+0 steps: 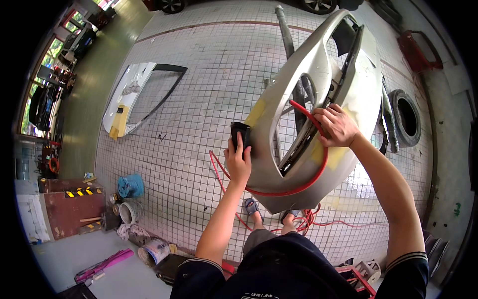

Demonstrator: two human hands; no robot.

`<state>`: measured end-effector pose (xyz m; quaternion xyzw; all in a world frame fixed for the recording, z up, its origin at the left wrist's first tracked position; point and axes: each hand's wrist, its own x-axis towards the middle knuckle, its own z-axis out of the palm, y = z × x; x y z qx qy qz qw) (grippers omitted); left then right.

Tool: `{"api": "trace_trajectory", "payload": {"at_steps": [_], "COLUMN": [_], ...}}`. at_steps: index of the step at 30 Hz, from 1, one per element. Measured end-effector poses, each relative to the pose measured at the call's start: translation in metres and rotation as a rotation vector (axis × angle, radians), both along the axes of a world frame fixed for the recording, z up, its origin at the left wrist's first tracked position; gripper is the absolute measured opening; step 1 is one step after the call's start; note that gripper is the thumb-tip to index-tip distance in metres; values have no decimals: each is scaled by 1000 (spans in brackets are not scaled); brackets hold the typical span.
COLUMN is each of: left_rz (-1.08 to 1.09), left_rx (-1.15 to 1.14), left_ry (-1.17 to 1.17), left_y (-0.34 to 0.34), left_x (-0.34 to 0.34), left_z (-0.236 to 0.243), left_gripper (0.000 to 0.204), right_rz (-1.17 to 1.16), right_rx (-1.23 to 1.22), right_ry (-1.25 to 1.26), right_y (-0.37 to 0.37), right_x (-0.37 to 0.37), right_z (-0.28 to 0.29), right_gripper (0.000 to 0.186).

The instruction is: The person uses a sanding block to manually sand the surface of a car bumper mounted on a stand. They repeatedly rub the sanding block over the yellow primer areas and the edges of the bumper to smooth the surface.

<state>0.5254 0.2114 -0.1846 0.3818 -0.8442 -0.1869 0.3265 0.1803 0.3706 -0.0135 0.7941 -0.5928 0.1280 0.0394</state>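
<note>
A silver-grey car bumper (264, 164) with yellowish filler patches stands in front of me, its long openings facing up. My left hand (238, 160) grips a black sanding block (240, 132), with the index finger stretched along it, at the bumper's left side by a yellow patch. Across the bumper my right hand (337, 125) closes round a red hose (326, 154) and rests on the edge of the opening. The hose's end sticks out beyond that hand over the opening. From there it loops around the bumper's near end and down to the floor.
A white car door (113, 107) lies on the tiled floor at left. A tyre (404, 118) and a red panel (419, 52) lean by the right wall. Red hose coils (308, 219) lie near my feet. Buckets, including a blue one (130, 186), stand at lower left.
</note>
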Motion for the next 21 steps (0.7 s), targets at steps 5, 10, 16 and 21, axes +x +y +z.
{"api": "trace_trajectory", "payload": {"at_steps": [5, 10, 16, 21], "left_rz": [-104, -243, -175, -243], "left_rx": [-90, -2, -94, -63], "left_ry": [231, 180, 80, 253], "left_y": [-57, -82, -28, -80], "left_x": [-80, -99, 14, -99], "left_z": [48, 70, -18, 66], "left_gripper": [51, 52, 55, 54], "right_rz": [27, 35, 4, 20], "right_rx": [0, 0, 30, -13], "right_ry": [3, 1, -30, -10], "right_y": [-2, -5, 0, -1], "right_x": [-1, 2, -2, -4], "right_z": [4, 4, 2, -5], "right_gripper": [55, 56, 57, 59]}}
